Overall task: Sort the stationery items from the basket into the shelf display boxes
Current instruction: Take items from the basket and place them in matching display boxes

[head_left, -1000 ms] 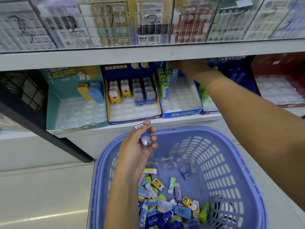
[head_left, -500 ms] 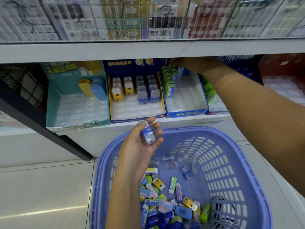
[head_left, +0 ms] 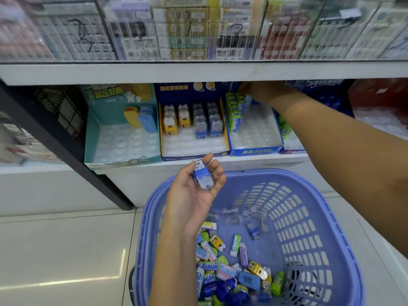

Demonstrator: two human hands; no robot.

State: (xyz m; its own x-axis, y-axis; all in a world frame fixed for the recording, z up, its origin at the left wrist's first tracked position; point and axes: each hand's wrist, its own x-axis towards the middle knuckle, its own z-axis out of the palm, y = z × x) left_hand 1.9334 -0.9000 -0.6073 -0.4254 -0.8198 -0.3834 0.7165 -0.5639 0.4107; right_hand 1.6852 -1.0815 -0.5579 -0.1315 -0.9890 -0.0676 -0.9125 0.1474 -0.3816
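On the lower shelf (head_left: 254, 160), a teal display box (head_left: 89, 133) is positioned at the left. One yellow and one blue piece are stood at its rear. Just beside it on the right, a navy display box (head_left: 176, 91) is loaded at the rear with rows of yellow and blue items.

In front of this box, the left hand (head_left: 194, 195) is held palm up. A blue item (head_left: 202, 176) with a clear cover is grasped in it, cradled by the curled fingers.

Further right, a blue display box (head_left: 256, 151) is stocked with green packets (head_left: 235, 111) along its left wall. The right hand (head_left: 258, 91) is extended to the rear of this box, at the packets. Its fingers are hidden under the upper shelf (head_left: 198, 71), so its grip cannot be determined.

A lavender basket (head_left: 331, 195) is set on the floor (head_left: 55, 250) below, with mixed stationery (head_left: 223, 270) heaped in its near part.
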